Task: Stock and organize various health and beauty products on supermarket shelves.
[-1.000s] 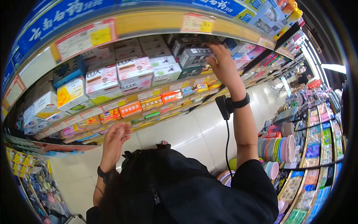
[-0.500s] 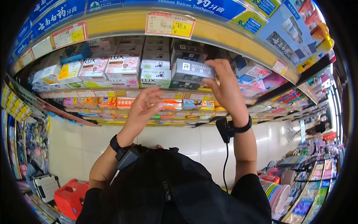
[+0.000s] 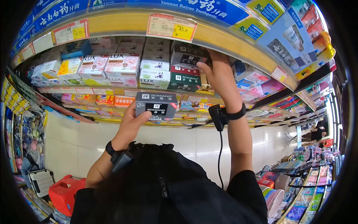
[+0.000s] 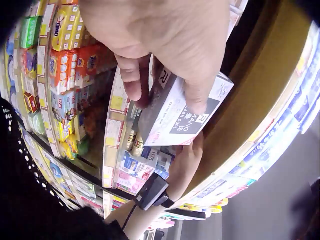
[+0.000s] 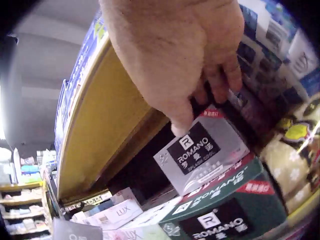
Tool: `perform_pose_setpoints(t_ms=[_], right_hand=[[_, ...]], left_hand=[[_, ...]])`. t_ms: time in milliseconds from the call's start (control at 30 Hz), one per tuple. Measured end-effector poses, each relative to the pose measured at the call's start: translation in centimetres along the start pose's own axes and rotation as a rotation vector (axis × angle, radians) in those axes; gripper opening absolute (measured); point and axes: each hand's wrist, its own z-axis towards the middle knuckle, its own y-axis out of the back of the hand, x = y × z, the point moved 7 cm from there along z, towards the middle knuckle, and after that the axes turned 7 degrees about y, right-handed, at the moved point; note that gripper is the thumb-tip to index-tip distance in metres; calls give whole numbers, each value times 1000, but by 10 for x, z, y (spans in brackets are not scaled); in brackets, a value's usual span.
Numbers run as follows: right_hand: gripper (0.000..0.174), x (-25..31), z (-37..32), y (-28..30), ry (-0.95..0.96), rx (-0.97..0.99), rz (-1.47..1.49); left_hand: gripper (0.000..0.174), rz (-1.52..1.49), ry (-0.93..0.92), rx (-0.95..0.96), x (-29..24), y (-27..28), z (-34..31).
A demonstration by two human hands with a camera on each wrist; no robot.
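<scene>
My left hand (image 3: 128, 125) grips a grey ROMANO box (image 3: 156, 106) in front of the shelf, thumb across its printed face. The left wrist view shows the same held box (image 4: 182, 112) between thumb and fingers. My right hand (image 3: 223, 80) reaches under the upper shelf, its fingers mostly hidden from the head view. There it grips a second grey ROMANO box (image 5: 202, 152), thumb at the near top edge and fingers over the far side. That box sits on a stack with a red box (image 3: 185, 70) and a green ROMANO box (image 3: 185, 82).
White and pink LUX boxes (image 3: 122, 65) and green-white boxes (image 3: 154, 71) line the shelf to the left. Above runs the upper shelf's yellow edge with a price tag (image 3: 172, 27) and blue toothpaste boxes (image 3: 186, 6). A red container (image 3: 67, 194) stands at the lower left.
A grey ROMANO box has passed from my right hand to my left, which has lowered slightly with it. My right hand has gone back to the stack and taken hold of another grey box.
</scene>
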Motion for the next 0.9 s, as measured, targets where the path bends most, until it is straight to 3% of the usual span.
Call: perform_pose_setpoints(t_ms=[33, 67, 133, 333, 367, 433, 533, 900], right_hand=[[49, -2, 3, -4, 24, -18, -159], [49, -5, 5, -8, 27, -10, -154], [49, -20, 7, -22, -144, 161, -2], [49, -19, 7, -13, 117, 62, -116], [49, -19, 5, -9, 119, 67, -116], [45, -13, -2, 3, -79, 122, 37], [43, -8, -13, 6, -128, 222, 147], [40, 8, -23, 2, 3, 182, 156]], left_hand=[[39, -93, 11, -6, 3, 5, -2], [37, -186, 21, -14, 5, 9, -5], [36, -201, 9, -61, 6, 17, -9], [35, -183, 82, -140, 15, 36, -15], [36, -203, 64, -120, 13, 34, -15], [36, -196, 78, -126, 14, 35, -16], [36, -192, 92, -130, 13, 34, -16], [36, -169, 96, -112, 17, 27, -10]])
